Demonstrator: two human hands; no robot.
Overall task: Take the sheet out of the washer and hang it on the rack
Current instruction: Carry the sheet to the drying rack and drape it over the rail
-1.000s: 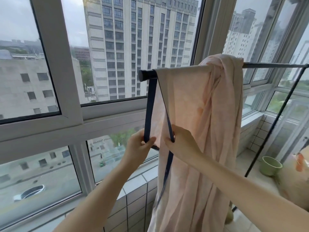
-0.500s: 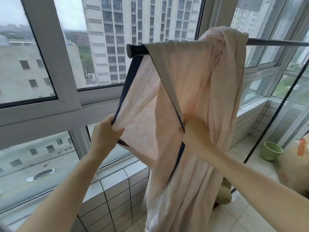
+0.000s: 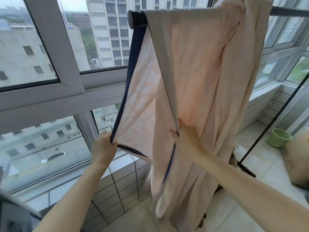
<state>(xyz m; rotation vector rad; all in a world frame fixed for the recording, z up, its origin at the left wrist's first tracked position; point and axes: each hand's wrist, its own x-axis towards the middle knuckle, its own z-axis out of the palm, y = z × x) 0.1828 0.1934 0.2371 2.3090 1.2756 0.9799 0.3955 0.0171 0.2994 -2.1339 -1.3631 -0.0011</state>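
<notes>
A pale pink sheet with a dark blue border hangs over the black top bar of the rack, bunched toward the right end. My left hand pinches a blue-edged corner of the sheet and holds it out to the left, so a flap is stretched between the bar and my hand. My right hand grips the other blue-edged border near the middle of the hanging cloth. The sheet's lower end trails down to the tiled floor.
Large windows and a tiled sill run along the left, close behind the rack. A slanted black rack leg stands at the right. A green cup sits on the right ledge beside a pale rounded object.
My left hand has drawn its corner of the sheet out to the left and lower, spreading the flap open. The view has moved closer to the rack and tilted down.
</notes>
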